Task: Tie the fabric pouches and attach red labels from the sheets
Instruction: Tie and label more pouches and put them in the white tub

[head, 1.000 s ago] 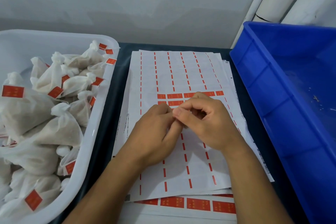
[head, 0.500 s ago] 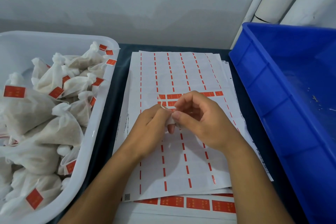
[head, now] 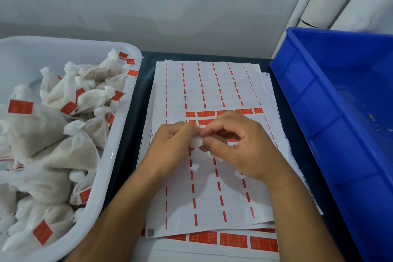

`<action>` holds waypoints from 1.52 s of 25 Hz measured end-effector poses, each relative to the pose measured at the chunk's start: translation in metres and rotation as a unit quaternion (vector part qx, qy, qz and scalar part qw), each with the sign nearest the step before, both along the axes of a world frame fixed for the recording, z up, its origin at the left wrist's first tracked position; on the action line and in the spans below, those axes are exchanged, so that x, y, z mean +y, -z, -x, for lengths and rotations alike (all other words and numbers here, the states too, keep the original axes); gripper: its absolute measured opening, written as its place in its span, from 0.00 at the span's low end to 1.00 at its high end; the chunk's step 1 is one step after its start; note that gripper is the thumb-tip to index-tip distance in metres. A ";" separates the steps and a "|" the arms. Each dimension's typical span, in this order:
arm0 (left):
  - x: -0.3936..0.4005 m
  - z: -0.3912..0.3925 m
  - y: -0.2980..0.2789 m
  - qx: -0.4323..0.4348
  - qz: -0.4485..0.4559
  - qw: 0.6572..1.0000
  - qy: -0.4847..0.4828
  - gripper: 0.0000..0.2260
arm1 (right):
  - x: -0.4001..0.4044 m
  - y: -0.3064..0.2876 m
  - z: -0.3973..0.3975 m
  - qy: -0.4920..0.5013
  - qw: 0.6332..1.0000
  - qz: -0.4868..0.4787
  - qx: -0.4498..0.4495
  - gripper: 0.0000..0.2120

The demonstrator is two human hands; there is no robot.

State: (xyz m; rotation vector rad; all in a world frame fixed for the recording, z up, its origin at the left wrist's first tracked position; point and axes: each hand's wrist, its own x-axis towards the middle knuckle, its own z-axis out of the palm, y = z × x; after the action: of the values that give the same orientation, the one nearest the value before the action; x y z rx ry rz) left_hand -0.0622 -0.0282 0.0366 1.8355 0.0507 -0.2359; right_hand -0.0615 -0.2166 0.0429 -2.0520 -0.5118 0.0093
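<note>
Now a small white scrap [head: 196, 141] shows between my fingertips where a moment ago my knuckles hid it; my left hand [head: 172, 144] and right hand [head: 238, 147] both pinch it above the label sheet [head: 212, 189], which I judge to be a pouch tie or label backing, though I cannot tell which. Just beyond my hands, a few red labels [head: 205, 114] remain in their rows. Finished pouches [head: 63, 134] fill the white tub [head: 114, 151] on my left; the blue bin [head: 319, 134] sits right, against a grey wall [head: 170, 6].
</note>
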 end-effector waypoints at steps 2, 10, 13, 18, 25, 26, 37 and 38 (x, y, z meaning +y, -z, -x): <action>0.000 0.000 0.001 0.007 0.000 1.000 -0.015 0.18 | 0.001 0.001 0.000 0.007 1.000 0.019 -0.018 0.08; 0.000 0.000 -0.001 0.088 0.038 0.995 -0.033 0.24 | -0.001 0.002 0.000 0.021 0.994 0.086 -0.058 0.18; 0.001 0.000 -0.001 0.096 0.054 0.994 -0.023 0.23 | -0.003 0.003 -0.002 0.035 0.991 0.106 -0.074 0.15; 0.001 0.000 -0.001 0.073 0.065 0.994 0.039 0.16 | -0.001 0.002 -0.004 0.083 0.989 0.062 -0.107 0.08; -0.006 0.005 -0.008 -0.060 0.101 0.993 0.030 0.09 | 0.008 -0.002 -0.002 0.122 0.985 -0.037 -0.117 0.05; -0.006 0.004 -0.008 -0.067 0.102 0.992 0.023 0.09 | 0.010 -0.003 -0.001 0.127 0.985 -0.048 -0.111 0.05; -0.014 0.002 0.002 -0.202 -0.066 0.972 -0.096 0.04 | 0.021 -0.001 -0.001 0.176 0.980 -0.084 0.046 0.05; -0.015 0.002 0.003 -0.195 -0.073 0.973 -0.094 0.03 | 0.022 -0.001 -0.001 0.175 0.977 -0.092 0.075 0.05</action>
State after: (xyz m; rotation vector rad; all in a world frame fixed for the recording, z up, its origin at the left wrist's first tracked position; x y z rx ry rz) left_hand -0.0643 -0.0428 0.0331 1.9791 -0.0332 0.2706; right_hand -0.0601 -0.1951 0.0443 -1.9151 -0.0506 -0.0900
